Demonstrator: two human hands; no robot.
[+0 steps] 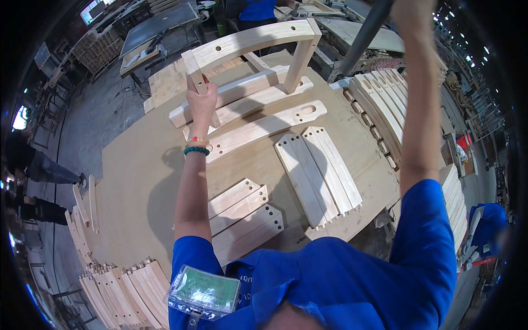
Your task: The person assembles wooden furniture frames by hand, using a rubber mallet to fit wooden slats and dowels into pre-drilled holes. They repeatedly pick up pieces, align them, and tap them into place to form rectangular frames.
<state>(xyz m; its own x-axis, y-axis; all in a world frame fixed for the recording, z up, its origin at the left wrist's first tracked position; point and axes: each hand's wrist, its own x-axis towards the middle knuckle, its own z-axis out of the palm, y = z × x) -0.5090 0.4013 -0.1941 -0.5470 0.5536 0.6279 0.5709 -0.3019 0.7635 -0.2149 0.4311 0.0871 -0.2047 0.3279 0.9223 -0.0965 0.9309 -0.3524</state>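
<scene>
My left hand [202, 99] is closed around the left upright of a pale wooden frame [250, 39]. The frame has a curved top rail with holes and a second upright [300, 65] at its right. That upright's foot meets a curved wooden rail [264, 100] lying on the table. My right hand [413, 19] is raised high at the upper right, blurred and partly cut off, so its fingers cannot be made out. In front of the frame lies another curved rail [269, 127] with a slot near one end.
Bored slats [319, 170] lie at the right of the brown-covered table [132, 165], with shorter slats [247, 220] near me. Wooden parts are stacked at right [379, 104] and lower left [126, 291]. A dark pole [366, 38] slants beside my right arm. A person [258, 10] stands beyond.
</scene>
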